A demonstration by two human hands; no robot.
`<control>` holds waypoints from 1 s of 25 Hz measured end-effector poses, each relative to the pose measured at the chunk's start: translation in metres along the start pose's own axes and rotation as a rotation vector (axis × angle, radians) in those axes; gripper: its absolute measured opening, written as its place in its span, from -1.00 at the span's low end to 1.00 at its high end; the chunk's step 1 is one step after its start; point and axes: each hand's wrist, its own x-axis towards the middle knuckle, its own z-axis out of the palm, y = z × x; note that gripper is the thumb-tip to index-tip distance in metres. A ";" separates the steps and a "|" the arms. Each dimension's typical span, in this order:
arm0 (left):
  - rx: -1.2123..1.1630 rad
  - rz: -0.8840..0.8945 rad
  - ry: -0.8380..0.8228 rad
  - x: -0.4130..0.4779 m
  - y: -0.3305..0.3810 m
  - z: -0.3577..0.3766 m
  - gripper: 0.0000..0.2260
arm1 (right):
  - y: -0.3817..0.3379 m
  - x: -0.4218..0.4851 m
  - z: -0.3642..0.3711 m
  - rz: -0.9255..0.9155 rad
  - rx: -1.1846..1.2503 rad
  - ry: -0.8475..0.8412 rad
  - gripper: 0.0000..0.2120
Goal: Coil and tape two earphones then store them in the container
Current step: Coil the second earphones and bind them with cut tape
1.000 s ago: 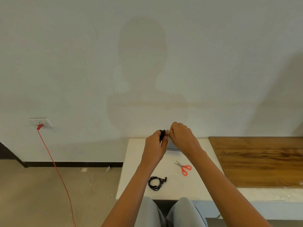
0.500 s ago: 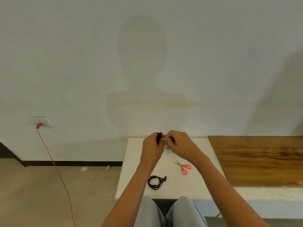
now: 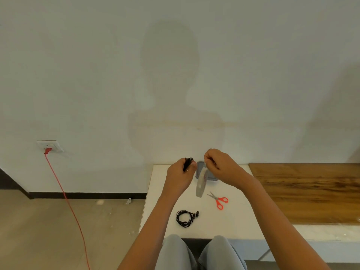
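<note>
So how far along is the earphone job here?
Done: one earphone lies coiled on the white table; whether it is taped is too small to tell. In hand: the left hand grips the second earphone bundle while the right hand seems to pinch tape from a blurred, hanging tape roll. Left: finishing that taping, likely with the red scissors, then putting both in the grey container.

The first earphone (image 3: pixel 188 164), black and bunched into a tight coil, sits upright in the grip of the left hand (image 3: pixel 178 176), up off the white table (image 3: pixel 161 191). The greyish tape roll (image 3: pixel 201 182) dangles edge-on and blurred from the right hand's (image 3: pixel 220 166) pinch, in front of the low grey container (image 3: pixel 212 179). The second earphone (image 3: pixel 185 218) lies flat near the table's front edge in a loose black loop, buds poking right.
</note>
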 end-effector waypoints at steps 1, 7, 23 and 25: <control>-0.029 0.021 -0.022 -0.001 0.004 -0.005 -0.80 | 0.000 0.000 -0.003 -0.039 -0.037 -0.013 -0.87; 0.092 0.241 -0.263 -0.004 0.034 -0.023 -0.81 | -0.009 -0.001 -0.015 -0.217 -0.334 -0.092 -0.96; 0.088 0.145 -0.366 0.004 0.036 -0.032 -0.87 | -0.008 0.001 -0.011 -0.316 -0.064 0.078 -0.88; 0.037 0.080 -0.349 0.005 0.035 -0.034 -0.91 | -0.009 -0.001 -0.011 -0.358 -0.102 0.142 -0.89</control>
